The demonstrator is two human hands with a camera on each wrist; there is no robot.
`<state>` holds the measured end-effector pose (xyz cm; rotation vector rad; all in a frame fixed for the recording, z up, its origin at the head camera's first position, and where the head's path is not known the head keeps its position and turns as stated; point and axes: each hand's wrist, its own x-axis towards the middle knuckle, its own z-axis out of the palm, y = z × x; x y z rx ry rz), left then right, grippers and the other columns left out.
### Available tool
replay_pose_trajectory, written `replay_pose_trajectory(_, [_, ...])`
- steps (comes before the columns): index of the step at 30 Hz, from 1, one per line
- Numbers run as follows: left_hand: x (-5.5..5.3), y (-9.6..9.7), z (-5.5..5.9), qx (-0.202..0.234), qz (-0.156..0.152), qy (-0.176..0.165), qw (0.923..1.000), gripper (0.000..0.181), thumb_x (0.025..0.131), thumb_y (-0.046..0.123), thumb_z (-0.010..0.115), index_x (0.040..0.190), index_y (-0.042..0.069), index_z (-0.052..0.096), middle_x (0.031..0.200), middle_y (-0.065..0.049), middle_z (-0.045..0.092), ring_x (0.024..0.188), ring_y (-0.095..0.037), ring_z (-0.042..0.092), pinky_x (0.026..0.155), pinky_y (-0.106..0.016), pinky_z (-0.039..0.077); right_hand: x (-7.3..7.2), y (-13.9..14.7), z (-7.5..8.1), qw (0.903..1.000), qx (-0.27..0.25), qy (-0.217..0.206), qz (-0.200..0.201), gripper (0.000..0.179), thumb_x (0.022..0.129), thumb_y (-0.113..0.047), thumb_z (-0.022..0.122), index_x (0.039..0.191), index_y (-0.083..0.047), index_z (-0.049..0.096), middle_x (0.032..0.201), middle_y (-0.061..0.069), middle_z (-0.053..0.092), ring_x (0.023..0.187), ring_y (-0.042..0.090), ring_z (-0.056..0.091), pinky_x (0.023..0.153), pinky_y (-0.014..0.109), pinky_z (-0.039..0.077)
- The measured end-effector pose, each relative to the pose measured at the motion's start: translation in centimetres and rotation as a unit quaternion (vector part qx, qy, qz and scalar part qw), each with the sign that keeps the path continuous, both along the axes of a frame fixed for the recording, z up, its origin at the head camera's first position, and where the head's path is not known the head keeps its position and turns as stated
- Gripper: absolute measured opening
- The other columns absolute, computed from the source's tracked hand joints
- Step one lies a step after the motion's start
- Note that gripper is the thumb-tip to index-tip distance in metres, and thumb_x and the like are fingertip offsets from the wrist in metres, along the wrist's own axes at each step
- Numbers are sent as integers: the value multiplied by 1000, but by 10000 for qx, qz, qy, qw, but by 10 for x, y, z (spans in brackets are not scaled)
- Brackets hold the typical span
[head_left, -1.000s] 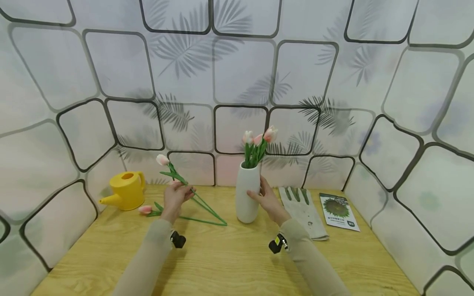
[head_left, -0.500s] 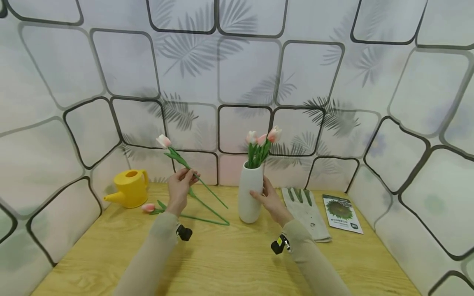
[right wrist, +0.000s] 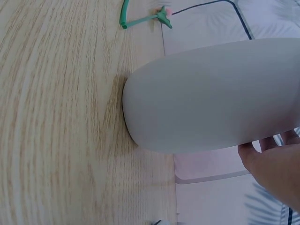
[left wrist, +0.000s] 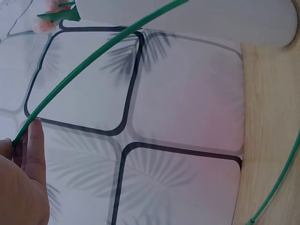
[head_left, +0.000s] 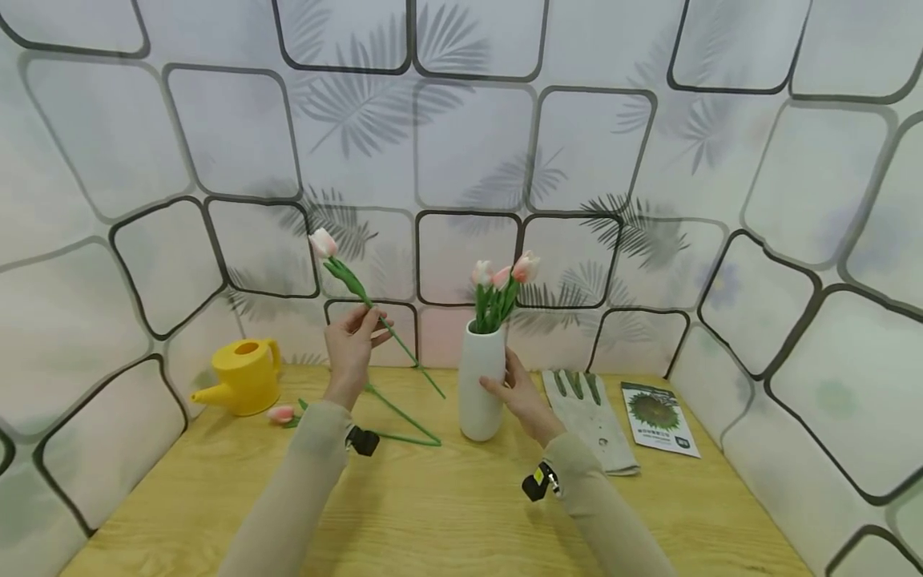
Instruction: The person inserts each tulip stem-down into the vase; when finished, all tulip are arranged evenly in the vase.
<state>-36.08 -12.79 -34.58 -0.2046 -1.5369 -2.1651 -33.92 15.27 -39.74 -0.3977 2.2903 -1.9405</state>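
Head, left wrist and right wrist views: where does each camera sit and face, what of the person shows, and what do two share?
Head: head-worn, facing forward and down at the table; left grip, right grip and sleeved forearms show.
Left wrist: worn there, facing past the tulip stem toward wall and vase; part of the left grip shows.
Right wrist: worn there, facing the vase; part of the right grip shows.
Both wrist views share the vase and table.
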Motion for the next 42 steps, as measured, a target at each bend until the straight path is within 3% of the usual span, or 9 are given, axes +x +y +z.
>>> replay_pose_trajectory(4, [-1,4,9,131,-45,2,9999,24,96,17,63,110,-2,66,92,-5,70,90,-26,72,76,-32,62,-2,0,-2,10000,-28,56,-44,85,98,-26,63,159,-17,5,163,16,13,150,39,15,118,63,21])
replay_pose_trajectory(12, [0,10,15,439,36,126,9989,18,99,18,59,105,1,61,91,-8,68,89,-27,72,76,-33,62,-24,2,-24,9999,-85,58,-75,87,96,-29,65,159,-22,5,164,12,14,150,36,15,119,62,20])
replay_pose_trajectory(17, [-2,13,18,687,22,269,9973,20,101,22,55,108,3,55,95,-14,67,87,-25,72,80,-37,61,-23,1,-26,9997,-110,126,-161,88,95,-33,67,159,-24,7,164,11,14,150,36,16,119,63,21])
replay_pose_trajectory(27, [-3,25,30,1147,140,632,9913,23,102,23,51,114,3,47,100,-26,62,90,-39,70,78,-39,62,-21,1,-26,9996,-185,130,-165,88,94,-33,68,158,-27,8,163,9,16,150,34,18,119,61,21])
replay_pose_trajectory(32, [-3,32,35,1048,209,703,9918,25,103,23,49,117,3,46,104,-32,60,87,-35,71,79,-39,62,-21,0,-26,9996,-181,125,-190,87,94,-31,67,158,-26,9,163,10,17,150,35,17,119,62,20])
replay_pose_trajectory(38, [-7,38,35,552,341,874,9941,28,102,27,50,117,4,47,90,-18,66,79,-31,71,76,-41,62,-22,1,-27,9997,-145,116,-172,88,94,-33,67,158,-27,7,164,9,15,150,35,17,119,62,21])
replay_pose_trajectory(42, [-9,45,35,192,297,1136,9929,23,103,23,49,118,5,48,88,-17,66,85,-42,70,76,-41,62,-21,1,-25,9998,-150,62,-93,90,95,-32,66,159,-25,3,164,10,12,151,36,15,119,63,21])
